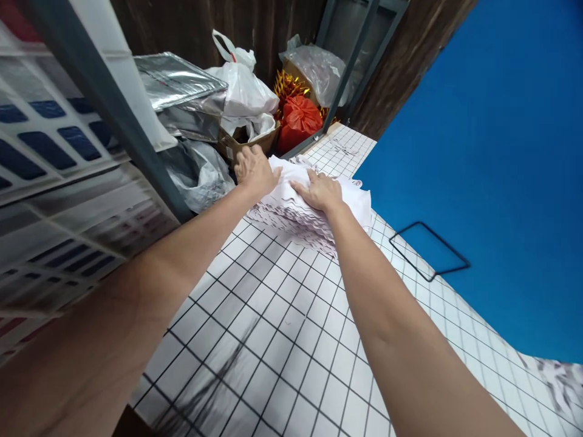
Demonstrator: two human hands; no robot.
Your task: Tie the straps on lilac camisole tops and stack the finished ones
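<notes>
A thick stack of white, wavy-edged fabric pieces [291, 197] lies on the white table with a black grid [291, 321], toward its far end. My right hand [321, 189] rests on top of the stack, palm down, with thumb and fingers apart. At the stack's far left edge is my left hand [255, 171], its thumb stretched toward the fabric and its fingers bent over the table's edge. Neither hand visibly grips anything.
Plastic crates [59, 152] and a grey metal post [113, 109] stand close on the left. Behind the table are a white bag [248, 91], a red bag [300, 118] and a silver package [175, 79]. A black wire frame [421, 223] overhangs the right edge.
</notes>
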